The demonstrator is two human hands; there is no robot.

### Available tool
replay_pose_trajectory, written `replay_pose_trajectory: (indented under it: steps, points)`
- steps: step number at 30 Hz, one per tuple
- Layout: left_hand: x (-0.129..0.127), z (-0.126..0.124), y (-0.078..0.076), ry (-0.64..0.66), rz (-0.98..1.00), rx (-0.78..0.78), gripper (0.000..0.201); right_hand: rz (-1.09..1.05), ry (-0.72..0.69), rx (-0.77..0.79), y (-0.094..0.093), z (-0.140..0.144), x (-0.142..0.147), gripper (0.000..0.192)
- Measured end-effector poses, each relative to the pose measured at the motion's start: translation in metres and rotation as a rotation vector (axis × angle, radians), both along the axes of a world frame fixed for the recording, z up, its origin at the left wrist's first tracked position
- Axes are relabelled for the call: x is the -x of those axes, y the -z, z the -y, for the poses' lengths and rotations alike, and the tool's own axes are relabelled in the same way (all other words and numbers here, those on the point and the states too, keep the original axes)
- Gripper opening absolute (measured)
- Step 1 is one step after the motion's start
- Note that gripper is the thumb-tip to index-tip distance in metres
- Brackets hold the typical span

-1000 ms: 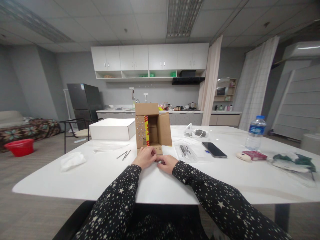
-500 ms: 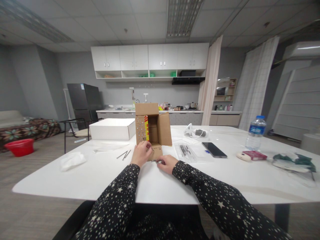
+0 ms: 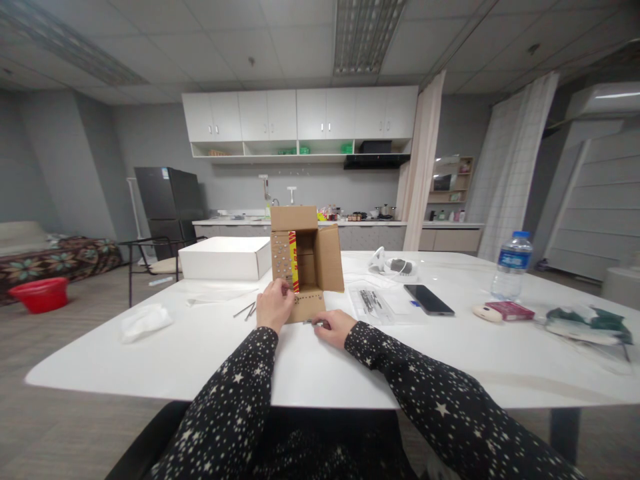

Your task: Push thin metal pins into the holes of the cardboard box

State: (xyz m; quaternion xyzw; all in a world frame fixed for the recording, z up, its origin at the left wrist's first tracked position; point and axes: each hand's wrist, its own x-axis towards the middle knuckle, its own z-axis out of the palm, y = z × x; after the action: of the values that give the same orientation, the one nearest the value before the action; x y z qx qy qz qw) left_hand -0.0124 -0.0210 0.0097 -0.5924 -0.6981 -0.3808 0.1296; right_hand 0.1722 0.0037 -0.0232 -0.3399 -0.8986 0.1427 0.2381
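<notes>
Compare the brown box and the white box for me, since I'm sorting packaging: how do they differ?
The brown cardboard box stands tall with flaps open; the white box lies low, flat and closed. The left hand touches the brown box; nothing touches the white one. Both rest on the white table.

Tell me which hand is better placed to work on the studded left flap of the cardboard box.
Left. The left hand already has its fingertips at the studded flap of the cardboard box. The right hand rests lower on the table, apparently pinching a small metal piece.
</notes>
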Motion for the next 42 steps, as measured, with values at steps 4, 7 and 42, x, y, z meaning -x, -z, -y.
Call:
replay_pose_trajectory:
  steps: [4,7,42]
  points:
    - [0.0,0.0,-0.001,-0.051,-0.002,0.016,0.017,0.011,0.011,-0.001,-0.002,0.002,0.0,0.026]
    - [0.001,0.0,-0.001,-0.068,0.002,0.021,0.017,0.011,0.011,0.002,-0.001,0.002,0.0,0.026]
    - [0.004,-0.01,0.011,0.242,-0.045,-0.034,0.021,-0.018,-0.006,0.012,0.0,0.0,0.0,0.024]
